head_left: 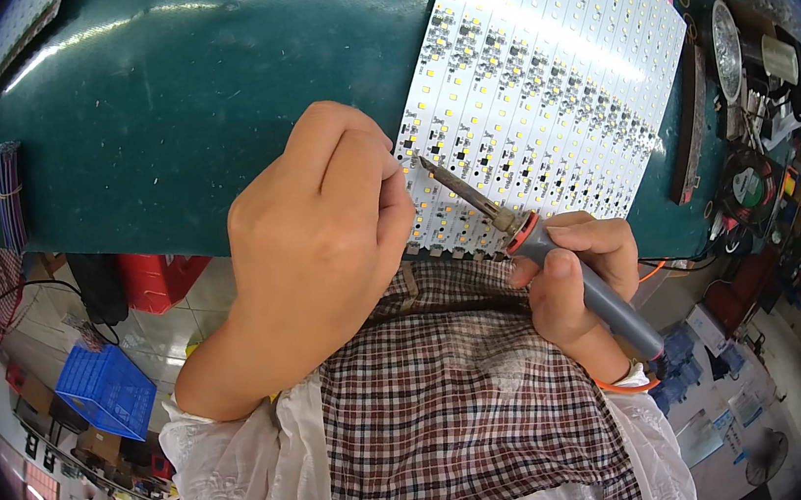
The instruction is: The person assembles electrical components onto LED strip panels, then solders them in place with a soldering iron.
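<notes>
The white light board (540,86) lies on the green worktop (140,131), and I tell all places from this board. The soldering iron (540,246) slants across the board's near left corner. Its long side runs from just past the board's near edge up to the left, so its thin metal end points left and away from the person. That end is over the board, close to the left edge. I cannot tell if it touches.

The right hand (566,315) is at the board's near edge. Its grip is wrapped around the gray handle, with thumb and fingers pressed on it. The left hand (322,214) is at the board's left edge and is nearer to the metal end. Its fingers curl in, but the tips are hidden, so I cannot tell if this grip pinches anything.

Now I count. There are two hands, one iron and one big board. The lights on the board are too many and too small to count. One tied bundle of wires (12,200) is well to the left of the board. One dark bar (690,128) and one round silver dish (726,50) are to its right. One blue crate (105,390) is low on its left, far off.
</notes>
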Tool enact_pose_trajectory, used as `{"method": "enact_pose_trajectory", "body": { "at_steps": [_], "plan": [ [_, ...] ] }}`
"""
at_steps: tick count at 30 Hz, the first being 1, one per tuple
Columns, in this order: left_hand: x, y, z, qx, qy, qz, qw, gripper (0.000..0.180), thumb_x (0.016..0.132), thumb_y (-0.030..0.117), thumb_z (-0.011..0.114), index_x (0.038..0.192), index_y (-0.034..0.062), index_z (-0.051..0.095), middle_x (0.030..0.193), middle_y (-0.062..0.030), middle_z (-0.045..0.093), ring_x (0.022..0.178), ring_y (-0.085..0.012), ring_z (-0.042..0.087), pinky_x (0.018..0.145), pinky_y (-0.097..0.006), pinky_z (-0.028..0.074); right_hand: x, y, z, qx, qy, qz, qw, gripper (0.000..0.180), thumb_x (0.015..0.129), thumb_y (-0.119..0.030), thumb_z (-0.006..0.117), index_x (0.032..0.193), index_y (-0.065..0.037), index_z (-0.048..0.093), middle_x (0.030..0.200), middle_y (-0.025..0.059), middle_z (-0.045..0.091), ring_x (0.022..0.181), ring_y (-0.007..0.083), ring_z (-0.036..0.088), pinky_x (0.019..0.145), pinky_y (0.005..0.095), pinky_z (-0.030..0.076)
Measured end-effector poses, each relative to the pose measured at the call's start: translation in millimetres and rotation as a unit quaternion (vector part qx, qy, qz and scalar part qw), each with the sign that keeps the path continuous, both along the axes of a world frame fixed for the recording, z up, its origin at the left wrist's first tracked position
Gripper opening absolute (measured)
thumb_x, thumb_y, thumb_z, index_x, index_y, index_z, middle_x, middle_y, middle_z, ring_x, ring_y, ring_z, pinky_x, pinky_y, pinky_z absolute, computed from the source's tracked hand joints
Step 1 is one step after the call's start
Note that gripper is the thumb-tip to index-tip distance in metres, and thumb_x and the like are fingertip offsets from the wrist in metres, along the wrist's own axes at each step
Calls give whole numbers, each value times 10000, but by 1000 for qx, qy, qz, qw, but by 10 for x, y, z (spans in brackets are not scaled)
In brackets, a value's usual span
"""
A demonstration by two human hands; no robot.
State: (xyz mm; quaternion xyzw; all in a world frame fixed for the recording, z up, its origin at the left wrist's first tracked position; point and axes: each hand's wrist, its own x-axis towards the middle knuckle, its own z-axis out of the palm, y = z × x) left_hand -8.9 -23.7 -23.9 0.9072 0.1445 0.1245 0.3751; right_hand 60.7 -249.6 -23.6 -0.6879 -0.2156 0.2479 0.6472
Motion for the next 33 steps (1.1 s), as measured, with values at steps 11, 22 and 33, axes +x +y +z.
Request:
{"method": "enact_pose_trajectory", "body": {
  "at_steps": [11, 22, 33],
  "plan": [
    [4, -12, -10, 1, -8, -2, 1000, 208, 702, -124, 712, 806, 13, 595, 904, -75, 635, 534, -103, 563, 492, -250, 452, -3, 11, 15, -5, 17, -4, 1000, 254, 929, -41, 674, 1098, -10, 487, 969, 193, 632, 727, 169, 679, 613, 274, 568],
    [15, -18, -51, -5, -18, 1, 1000, 219, 697, -132, 712, 814, 13, 598, 918, -78, 640, 529, -101, 558, 486, -242, 440, -1, 39, 44, -20, 38, -4, 999, 253, 937, -66, 674, 1097, -19, 484, 981, 204, 633, 730, 164, 677, 629, 273, 570],
    [20, 94, 74, -118, 70, 105, 985, 138, 909, 58, 703, 1003, 18, 610, 708, -29, 637, 543, -18, 461, 486, -207, 337, 61, -8, 10, -53, -125, -178, 975, 429, 979, -418, 615, 1086, -28, 473, 884, 176, 632, 552, 147, 576, 496, 247, 468]
  ]
}}
